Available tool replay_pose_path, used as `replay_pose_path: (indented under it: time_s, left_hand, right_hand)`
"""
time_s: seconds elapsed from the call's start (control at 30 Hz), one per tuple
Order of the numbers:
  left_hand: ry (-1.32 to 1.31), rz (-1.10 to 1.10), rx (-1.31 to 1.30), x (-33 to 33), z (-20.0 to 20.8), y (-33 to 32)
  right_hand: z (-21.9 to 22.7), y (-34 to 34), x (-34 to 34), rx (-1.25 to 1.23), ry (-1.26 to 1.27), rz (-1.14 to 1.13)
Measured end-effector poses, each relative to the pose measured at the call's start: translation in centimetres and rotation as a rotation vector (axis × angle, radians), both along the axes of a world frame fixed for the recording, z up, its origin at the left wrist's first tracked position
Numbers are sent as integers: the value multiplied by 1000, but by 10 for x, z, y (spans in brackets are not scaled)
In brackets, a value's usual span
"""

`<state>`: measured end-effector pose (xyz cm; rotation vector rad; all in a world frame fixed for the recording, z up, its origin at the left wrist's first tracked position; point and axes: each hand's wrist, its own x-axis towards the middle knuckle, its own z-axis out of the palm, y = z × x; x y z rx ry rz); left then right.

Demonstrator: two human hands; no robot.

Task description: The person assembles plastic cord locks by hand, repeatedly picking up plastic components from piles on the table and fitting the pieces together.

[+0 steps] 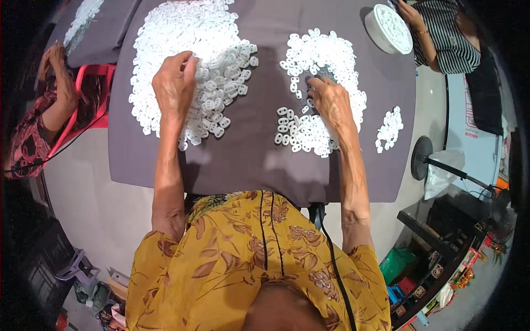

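A large heap of small white plastic pieces with two holes each (221, 71) covers the left part of the cloth-covered table (248, 160). My left hand (174, 85) is over this heap, its thumb and fingers pinched together; whatever is between them is too small to make out. On the right, more of these white pieces form a ring-shaped pile (342, 55) around small dark grey bits (326, 71). My right hand (332, 102) reaches into the middle of that pile with curled fingers, the tips partly hidden beside the dark bits.
A small separate group of white pieces (390, 131) lies near the table's right edge. At the far right stands a white tub (371, 34) of pieces, beside a person in a striped top (447, 33). Another person's arm (63, 88) and a red chair (83, 88) are at left.
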<state>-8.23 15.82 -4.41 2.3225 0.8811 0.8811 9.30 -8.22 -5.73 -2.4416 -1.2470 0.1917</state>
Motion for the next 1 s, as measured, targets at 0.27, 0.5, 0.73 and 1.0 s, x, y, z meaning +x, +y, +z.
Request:
replay_pose_path:
  time_s: [0.27, 0.5, 0.73, 1.0]
  left_hand:
    - [-218, -316, -717, 41, 3, -74]
    - [-449, -679, -1292, 82, -18, -133]
    - [-471, -465, -1318, 80, -14, -111]
    - [-481, -421, -1308, 73, -16, -105]
  right_hand:
    - [10, -8, 4, 271, 665, -366]
    - [30, -6, -23, 793, 969, -423]
    - [-2, -6, -8, 393, 190, -179]
    - [-21, 5, -3, 109, -255, 151]
